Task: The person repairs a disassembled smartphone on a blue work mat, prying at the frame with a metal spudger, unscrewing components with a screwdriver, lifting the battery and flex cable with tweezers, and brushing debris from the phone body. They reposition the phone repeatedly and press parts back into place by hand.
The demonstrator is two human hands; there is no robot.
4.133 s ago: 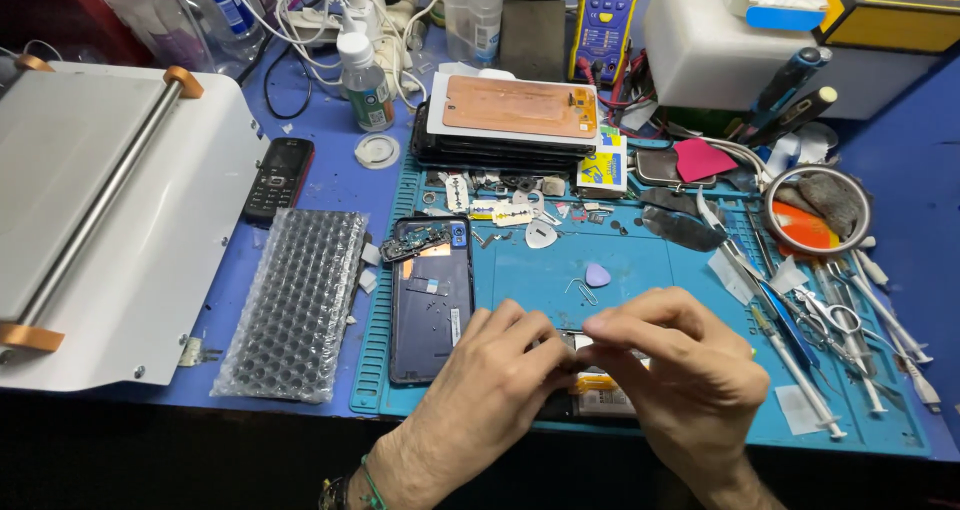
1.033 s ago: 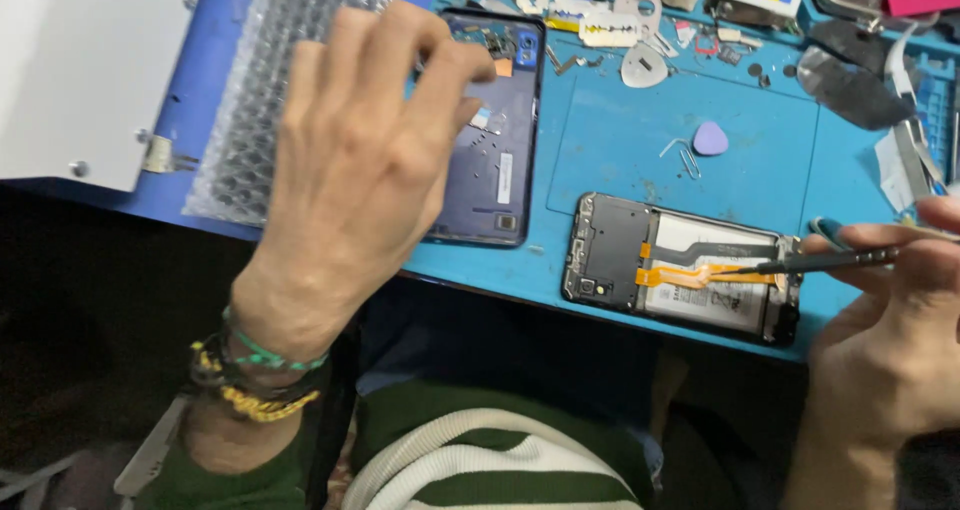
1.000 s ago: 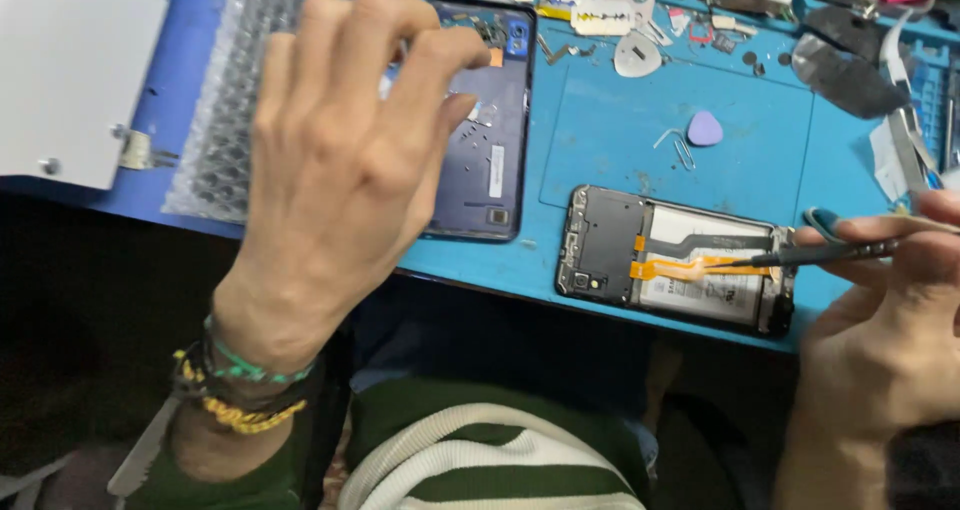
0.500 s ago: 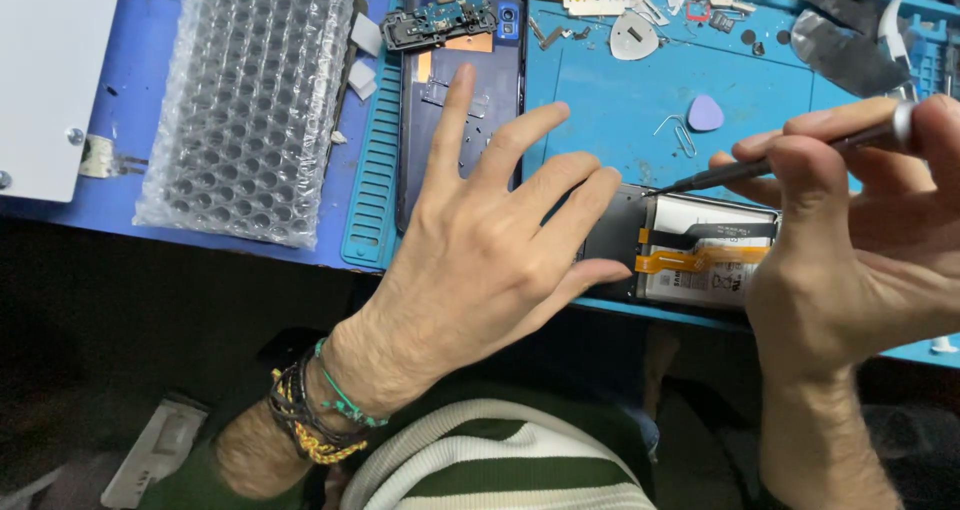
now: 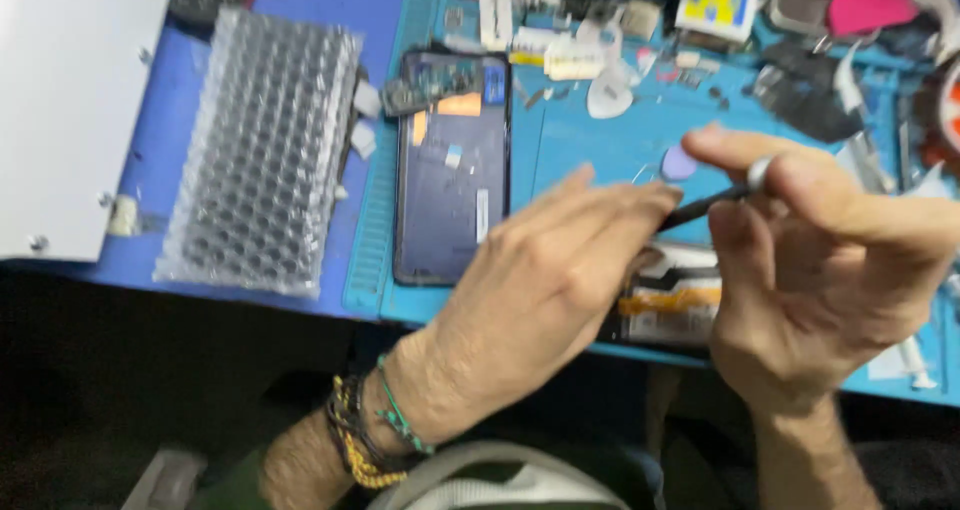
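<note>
My left hand [image 5: 545, 270] lies fingers-together over the left end of an opened phone [image 5: 670, 305] near the front edge of the blue work mat [image 5: 600, 140]; whether it grips the phone is hidden. My right hand [image 5: 820, 270] pinches a thin dark tool [image 5: 705, 206] with a silver end, its tip pointing down-left toward the phone under my left fingers. The phone shows an orange flex cable. A second dark phone frame [image 5: 452, 180] lies on the mat to the left, apart from both hands.
A sheet of bubble wrap [image 5: 265, 150] lies left of the mat. A white machine body [image 5: 70, 100] fills the far left. Small parts, a white pick [image 5: 608, 98], a purple pick [image 5: 680, 162] and tools crowd the mat's back and right.
The view shifted and blurred. My left hand, earlier spread over the dark phone frame, came right onto the opened phone. My right hand with the tool moved in close above it.
</note>
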